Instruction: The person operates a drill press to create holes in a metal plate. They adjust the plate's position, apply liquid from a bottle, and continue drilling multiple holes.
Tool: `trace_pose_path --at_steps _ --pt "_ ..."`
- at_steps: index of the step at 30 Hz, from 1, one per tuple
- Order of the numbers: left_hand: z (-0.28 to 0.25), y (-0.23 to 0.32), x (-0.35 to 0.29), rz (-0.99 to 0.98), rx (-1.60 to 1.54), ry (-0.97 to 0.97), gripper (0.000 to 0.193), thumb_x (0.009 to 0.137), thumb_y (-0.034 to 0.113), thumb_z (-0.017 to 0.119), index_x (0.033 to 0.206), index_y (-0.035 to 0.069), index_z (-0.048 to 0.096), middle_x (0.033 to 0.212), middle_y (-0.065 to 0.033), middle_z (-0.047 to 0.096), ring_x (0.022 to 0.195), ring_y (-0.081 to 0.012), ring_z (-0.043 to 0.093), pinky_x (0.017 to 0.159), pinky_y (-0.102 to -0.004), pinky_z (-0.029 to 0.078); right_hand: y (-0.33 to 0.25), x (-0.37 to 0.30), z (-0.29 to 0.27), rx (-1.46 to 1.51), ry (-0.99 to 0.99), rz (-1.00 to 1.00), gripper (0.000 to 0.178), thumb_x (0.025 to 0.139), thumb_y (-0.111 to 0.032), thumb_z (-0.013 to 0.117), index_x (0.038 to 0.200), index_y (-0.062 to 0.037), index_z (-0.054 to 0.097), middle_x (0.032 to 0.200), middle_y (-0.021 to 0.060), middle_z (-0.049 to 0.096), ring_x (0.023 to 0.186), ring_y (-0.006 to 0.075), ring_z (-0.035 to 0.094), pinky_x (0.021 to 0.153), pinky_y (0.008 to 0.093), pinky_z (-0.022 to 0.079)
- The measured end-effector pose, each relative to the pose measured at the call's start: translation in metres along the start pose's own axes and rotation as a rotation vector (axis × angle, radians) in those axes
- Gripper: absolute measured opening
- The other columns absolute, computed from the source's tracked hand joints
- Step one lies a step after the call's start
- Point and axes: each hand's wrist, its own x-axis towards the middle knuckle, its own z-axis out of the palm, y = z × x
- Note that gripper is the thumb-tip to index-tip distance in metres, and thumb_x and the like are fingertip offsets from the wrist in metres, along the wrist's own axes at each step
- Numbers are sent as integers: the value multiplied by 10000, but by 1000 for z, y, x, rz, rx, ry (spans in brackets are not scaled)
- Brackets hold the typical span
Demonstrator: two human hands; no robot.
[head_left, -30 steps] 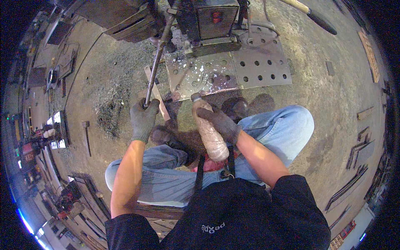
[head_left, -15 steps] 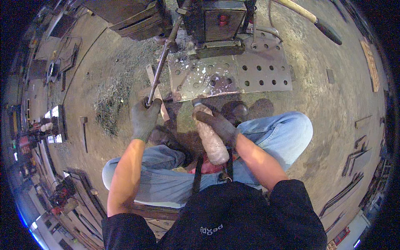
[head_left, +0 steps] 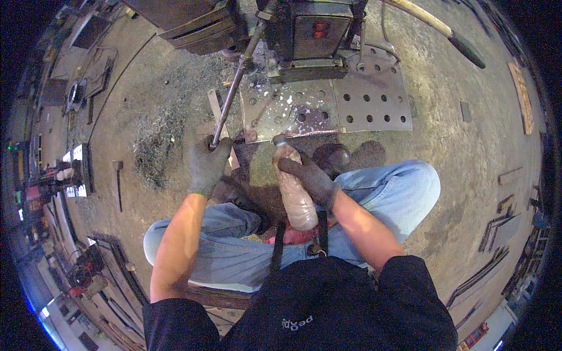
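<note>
While seated low over the floor, the person has both gloved hands closed on things in front of the knees.

Head view: left hand (head_left: 208, 165), in a dark glove, is wrapped tight around the lower end of a long metal lever (head_left: 234, 93), which slants up and away from it to a dark machine (head_left: 310, 32) at the top. Right hand (head_left: 310, 181), also gloved, grips a cloudy plastic bottle (head_left: 295, 199) around its upper half; the bottle lies tilted, cap end pointing away toward a perforated steel plate (head_left: 363, 99) just beyond the right hand. Metal shavings (head_left: 153, 146) are heaped on the floor left of the left hand. Blue jeans (head_left: 404, 187) cover the knee right of the right hand.
</note>
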Motion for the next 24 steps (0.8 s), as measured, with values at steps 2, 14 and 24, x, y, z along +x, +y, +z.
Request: trace_pose_path --at_steps 2,14,24 --pt "-1 1 0 7 18 -8 343 883 337 686 783 8 687 655 -81 652 602 -154 591 582 -361 458 -12 -12 6 148 13 52 559 931 -479 689 1260 -31 625 1163 94 676 1010 207 633 904 361 514" --pt "5 -4 1 6 -35 -32 362 894 343 677 792 -4 698 651 -86 663 587 -158 606 592 -360 482 12 3 -5 86 -88 84 581 934 -494 682 1252 -10 638 1186 106 676 1031 213 625 942 378 500" --pt "-19 15 0 101 149 -141 480 927 426 657 1089 -24 690 939 -192 739 879 -273 726 791 -410 542 23 12 -6 -246 104 -72 697 874 -440 743 1372 5 545 1315 153 626 1196 250 591 1065 365 440"
